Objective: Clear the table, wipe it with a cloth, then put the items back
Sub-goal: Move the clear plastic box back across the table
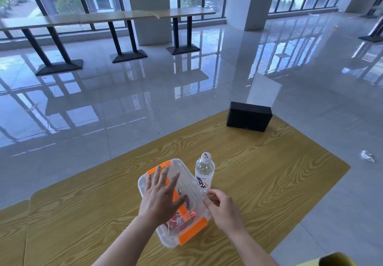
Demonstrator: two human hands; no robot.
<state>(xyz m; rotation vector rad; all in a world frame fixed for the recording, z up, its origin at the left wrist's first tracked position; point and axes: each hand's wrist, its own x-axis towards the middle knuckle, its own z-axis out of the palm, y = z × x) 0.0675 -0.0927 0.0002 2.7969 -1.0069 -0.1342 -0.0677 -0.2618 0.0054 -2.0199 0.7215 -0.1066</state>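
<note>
Now the left hand [160, 195] lies spread flat on the box [176, 201] at the table's [269, 162] near edge; the right hand [222, 207] pinches its rim beside the bottle [204, 172]. Better to grip both sides and lift level.

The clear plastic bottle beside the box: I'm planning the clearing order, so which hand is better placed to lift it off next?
Right, probably. The right hand sits at the clear plastic bottle's base, fingers curled beside it. The left hand lies spread, open, on the clear orange-latched storage box, farther away.
</note>
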